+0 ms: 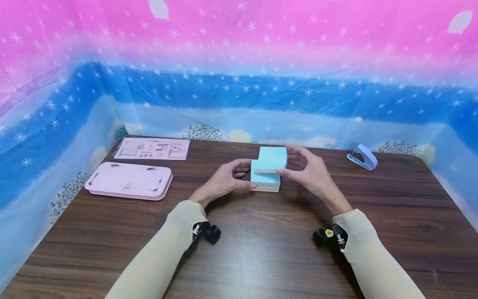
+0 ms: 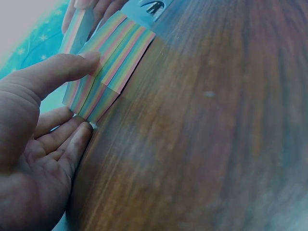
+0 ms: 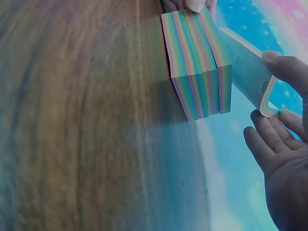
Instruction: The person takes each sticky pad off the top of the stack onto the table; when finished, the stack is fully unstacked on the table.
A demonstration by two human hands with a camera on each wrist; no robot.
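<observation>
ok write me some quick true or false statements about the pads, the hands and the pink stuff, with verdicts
1. The left hand touches the stack. True.
2. The stack's sides are plain white. False: they are striped in several colours.
3. The right hand holds a pad. True.
4. The pad's top is pink. False: it is light blue.
5. The card lies beyond the case. True.
6. The case lies right of the stack. False: it lies to the left.
</observation>
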